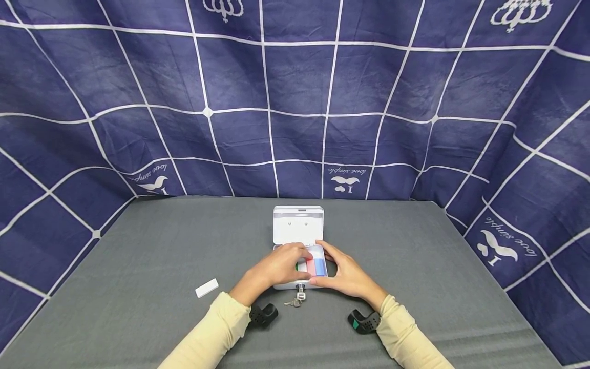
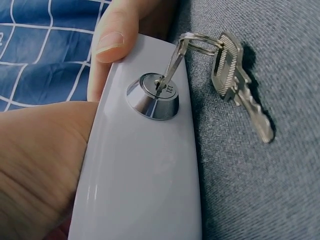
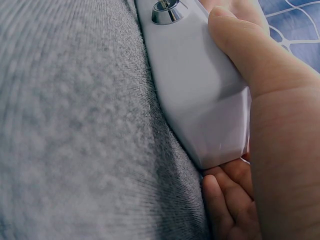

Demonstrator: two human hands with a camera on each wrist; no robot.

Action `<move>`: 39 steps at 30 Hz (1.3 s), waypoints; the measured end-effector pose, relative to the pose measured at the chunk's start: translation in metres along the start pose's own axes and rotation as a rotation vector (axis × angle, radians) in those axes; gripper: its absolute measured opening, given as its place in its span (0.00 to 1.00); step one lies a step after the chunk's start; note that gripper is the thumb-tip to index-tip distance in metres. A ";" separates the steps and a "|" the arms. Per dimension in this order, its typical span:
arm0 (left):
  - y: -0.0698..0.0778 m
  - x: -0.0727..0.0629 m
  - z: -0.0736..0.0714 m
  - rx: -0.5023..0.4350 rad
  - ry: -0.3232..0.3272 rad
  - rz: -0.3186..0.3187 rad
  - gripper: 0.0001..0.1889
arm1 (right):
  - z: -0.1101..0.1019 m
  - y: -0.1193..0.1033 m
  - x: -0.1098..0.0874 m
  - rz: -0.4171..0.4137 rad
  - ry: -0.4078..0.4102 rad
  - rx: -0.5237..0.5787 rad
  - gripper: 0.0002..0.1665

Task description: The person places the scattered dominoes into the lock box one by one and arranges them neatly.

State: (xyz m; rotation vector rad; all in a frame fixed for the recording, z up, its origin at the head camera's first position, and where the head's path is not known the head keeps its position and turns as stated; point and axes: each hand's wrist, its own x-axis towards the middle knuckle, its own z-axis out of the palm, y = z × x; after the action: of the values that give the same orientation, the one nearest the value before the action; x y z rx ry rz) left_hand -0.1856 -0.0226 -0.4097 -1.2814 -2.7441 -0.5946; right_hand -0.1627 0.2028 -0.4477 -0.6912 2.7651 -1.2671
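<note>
A small white metal cash box [image 1: 291, 285] stands on the grey cloth with its lid [image 1: 298, 225] raised at the back. Colored blocks lie inside it: a blue block [image 1: 319, 267], a pink block [image 1: 311, 267], a white one and a bit of green. Over the left part of the box, my left hand [image 1: 280, 264] reaches in, thumb and fingers arched about the blocks; its grip is partly hidden. My right hand [image 1: 346, 271] holds the right side, its thumb [image 2: 112, 45] on the front rim and fingers [image 3: 232, 192] curled round the lower corner.
A key sits in the front lock [image 2: 155, 97], with a second key [image 2: 232, 75] hanging from its ring onto the cloth. Left of the box lies a loose white block [image 1: 207, 288]. A blue checked curtain [image 1: 295, 133] closes off the back and sides.
</note>
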 end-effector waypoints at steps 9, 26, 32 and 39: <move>-0.001 -0.001 0.000 -0.025 0.012 -0.006 0.19 | 0.001 0.000 0.000 0.001 0.002 -0.003 0.58; 0.000 -0.005 -0.009 -0.092 0.092 0.022 0.20 | 0.001 0.001 0.001 0.011 0.002 -0.007 0.57; 0.003 -0.007 -0.015 -0.103 0.108 0.031 0.20 | 0.001 0.000 0.000 0.024 0.007 -0.003 0.57; 0.002 -0.013 -0.021 -0.135 0.162 0.042 0.20 | 0.001 0.000 0.001 0.022 0.009 -0.006 0.57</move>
State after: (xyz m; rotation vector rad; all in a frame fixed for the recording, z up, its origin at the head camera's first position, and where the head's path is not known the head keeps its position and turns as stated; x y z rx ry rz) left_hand -0.1776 -0.0387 -0.3927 -1.2519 -2.5789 -0.8526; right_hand -0.1632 0.2012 -0.4482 -0.6550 2.7768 -1.2606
